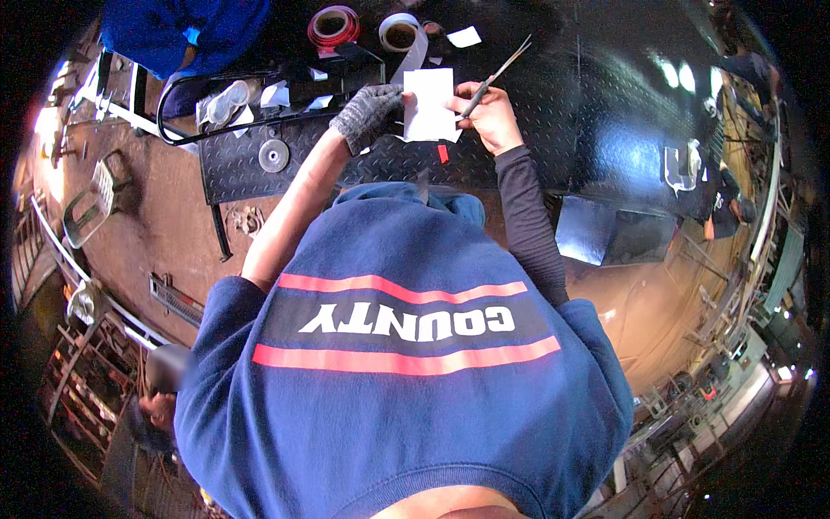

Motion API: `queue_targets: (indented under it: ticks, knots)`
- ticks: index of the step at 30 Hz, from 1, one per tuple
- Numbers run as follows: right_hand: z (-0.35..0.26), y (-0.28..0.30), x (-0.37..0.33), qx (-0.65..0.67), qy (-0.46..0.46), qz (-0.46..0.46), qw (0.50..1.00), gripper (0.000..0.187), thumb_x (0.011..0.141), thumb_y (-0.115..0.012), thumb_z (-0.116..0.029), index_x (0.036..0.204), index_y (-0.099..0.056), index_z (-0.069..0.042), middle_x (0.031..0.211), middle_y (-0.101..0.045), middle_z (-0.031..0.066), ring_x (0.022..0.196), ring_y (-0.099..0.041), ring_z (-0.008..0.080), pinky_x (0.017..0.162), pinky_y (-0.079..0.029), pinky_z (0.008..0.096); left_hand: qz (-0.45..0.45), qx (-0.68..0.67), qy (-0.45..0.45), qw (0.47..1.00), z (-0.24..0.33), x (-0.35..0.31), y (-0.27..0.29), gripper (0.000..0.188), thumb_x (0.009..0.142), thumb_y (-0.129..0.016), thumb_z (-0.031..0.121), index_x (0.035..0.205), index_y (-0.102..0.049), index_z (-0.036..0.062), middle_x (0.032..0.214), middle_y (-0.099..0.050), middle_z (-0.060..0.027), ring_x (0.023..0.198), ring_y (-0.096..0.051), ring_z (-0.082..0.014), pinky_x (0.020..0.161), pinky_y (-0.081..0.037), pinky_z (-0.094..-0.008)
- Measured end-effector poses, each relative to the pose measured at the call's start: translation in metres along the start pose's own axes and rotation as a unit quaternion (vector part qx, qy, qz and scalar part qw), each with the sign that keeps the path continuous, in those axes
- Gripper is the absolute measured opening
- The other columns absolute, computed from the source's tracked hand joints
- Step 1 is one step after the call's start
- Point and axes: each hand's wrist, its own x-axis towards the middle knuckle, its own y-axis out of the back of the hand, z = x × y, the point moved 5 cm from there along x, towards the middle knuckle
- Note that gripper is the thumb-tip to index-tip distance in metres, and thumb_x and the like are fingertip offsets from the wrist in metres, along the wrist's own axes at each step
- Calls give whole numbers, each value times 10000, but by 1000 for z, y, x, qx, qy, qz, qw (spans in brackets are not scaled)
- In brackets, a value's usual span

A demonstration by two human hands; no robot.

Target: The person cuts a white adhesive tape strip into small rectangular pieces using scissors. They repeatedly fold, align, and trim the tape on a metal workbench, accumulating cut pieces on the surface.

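My left hand [367,117], in a grey knit glove, pinches the left edge of a white rectangular sheet [428,105], held over a black tread-patterned metal surface [380,166]. My bare right hand [494,119] grips the sheet's right edge and also keeps a pair of scissors [507,67], whose blades point up and away to the right. Part of the scissors' handles is hidden by the fingers. Another white piece shows behind the sheet's lower edge. Just below lies a small red strip [443,154].
Beyond my hands are a red tape roll [321,38] and a white tape roll [418,54] with its end unrolled. White scraps [464,36] lie about. A round grey disc [274,156] and a black tubular frame [164,111] are at left. A person in blue [173,39] is far left.
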Motion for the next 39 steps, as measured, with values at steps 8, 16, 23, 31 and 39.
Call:
queue_targets:
  ticks: [8, 16, 23, 31, 39]
  knots:
    - [12, -6, -41, 27, 33, 61, 997, 160, 714, -715, -66, 845, -638, -18, 698, -618, 8, 544, -567, 63, 451, -452, 163, -16, -279, 112, 953, 19, -23, -13, 287, 874, -522, 335, 903, -581, 56, 754, -558, -6, 710, -515, -98, 645, -452, -281]
    - [33, 5, -56, 26, 48, 107, 993, 196, 688, -723, -77, 836, -610, -12, 683, -594, 19, 572, -567, 87, 478, -448, 222, -29, -315, 150, 937, 21, -28, -30, 306, 867, -538, 346, 895, -588, 45, 785, -560, 18, 710, -480, -83, 628, -395, -237]
    - [52, 27, -66, 54, 29, 168, 984, 161, 706, -714, -71, 826, -625, -9, 678, -588, 10, 561, -544, 76, 473, -427, 216, -42, -365, 159, 916, 0, -8, -63, 295, 827, -608, 323, 964, -623, 63, 845, -592, 22, 758, -518, -84, 673, -412, -235]
    - [66, 52, -67, 65, 29, 214, 974, 118, 721, -693, -58, 808, -631, -8, 679, -583, 10, 564, -539, 78, 469, -424, 222, -106, -388, 227, 887, 15, 7, -81, 262, 823, -611, 257, 989, -618, 55, 875, -612, 9, 825, -544, -98, 718, -442, -259]
    - [59, 63, -59, 72, 28, 221, 972, 122, 721, -697, -70, 804, -630, -10, 671, -582, 9, 552, -534, 79, 463, -421, 221, -127, -373, 222, 892, 14, 25, -84, 269, 819, -616, 279, 994, -597, 75, 873, -616, 13, 777, -582, -102, 648, -486, -270]
